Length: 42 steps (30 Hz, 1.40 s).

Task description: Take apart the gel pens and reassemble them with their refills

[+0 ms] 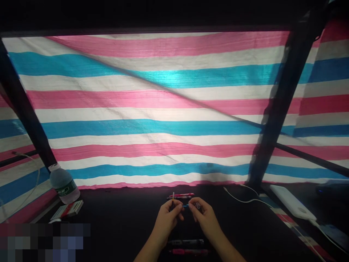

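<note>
Seen from the head camera, the left hand (165, 220) and right hand (205, 218) hover over a dark tabletop (114, 218), fingers clamped on a slim blue pen barrel (185, 206) between them. A slender red pen (181, 195) lies at 12 o'clock; a black marker (185, 242) and a pink marker (188, 251) lie at 6 o'clock. A clear plastic water bottle (64, 183) stands well apart at 9 o'clock, and a white power bank (291, 202) lies at 3 o'clock.
</note>
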Tool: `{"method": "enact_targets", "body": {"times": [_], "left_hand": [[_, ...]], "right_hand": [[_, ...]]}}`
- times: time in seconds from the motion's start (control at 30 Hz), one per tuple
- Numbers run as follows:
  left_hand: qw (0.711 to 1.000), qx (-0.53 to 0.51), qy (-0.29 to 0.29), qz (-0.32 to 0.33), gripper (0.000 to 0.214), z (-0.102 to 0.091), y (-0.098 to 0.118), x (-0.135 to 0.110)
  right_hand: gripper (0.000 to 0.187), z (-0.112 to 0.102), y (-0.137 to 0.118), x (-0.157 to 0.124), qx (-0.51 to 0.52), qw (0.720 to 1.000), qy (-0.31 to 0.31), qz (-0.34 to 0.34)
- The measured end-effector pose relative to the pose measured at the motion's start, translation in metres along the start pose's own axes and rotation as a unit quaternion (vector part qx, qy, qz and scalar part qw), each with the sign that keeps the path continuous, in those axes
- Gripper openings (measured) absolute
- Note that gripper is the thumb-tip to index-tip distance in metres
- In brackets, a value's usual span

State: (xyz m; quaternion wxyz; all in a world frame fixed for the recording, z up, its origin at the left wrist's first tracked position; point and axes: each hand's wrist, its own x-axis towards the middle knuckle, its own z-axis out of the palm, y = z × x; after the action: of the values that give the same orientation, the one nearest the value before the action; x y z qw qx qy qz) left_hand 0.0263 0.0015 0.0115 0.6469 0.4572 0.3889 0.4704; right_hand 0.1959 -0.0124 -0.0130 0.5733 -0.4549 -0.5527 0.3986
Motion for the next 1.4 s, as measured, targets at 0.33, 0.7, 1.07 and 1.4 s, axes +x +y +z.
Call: {"method": "enact_targets", "body": {"times": [0.33,0.7,1.07,1.4], "left_hand": [[0.999,0.035,-0.011,0.003,0.046,-0.001,-0.007,0.002],[0.992,0.116,0.003,0.054,0.042,-0.009,-0.013,0.008],[0.994,0.097,-0.001,0.053,0.044,-0.009,-0.017,0.010],[0.994,0.085,0.003,0.072,0.046,-0.010,-0.018,0.012]], "right_hand": [[0.035,0.003,0.000,-0.003,-0.023,0.999,-0.027,0.006],[0.040,0.003,-0.009,-0.003,-0.036,0.997,-0.056,-0.038],[0.048,-0.005,0.004,0.003,0.081,0.993,0.085,0.018],[0.043,-0.004,0.001,0.004,0.078,0.996,0.036,0.029]]}}
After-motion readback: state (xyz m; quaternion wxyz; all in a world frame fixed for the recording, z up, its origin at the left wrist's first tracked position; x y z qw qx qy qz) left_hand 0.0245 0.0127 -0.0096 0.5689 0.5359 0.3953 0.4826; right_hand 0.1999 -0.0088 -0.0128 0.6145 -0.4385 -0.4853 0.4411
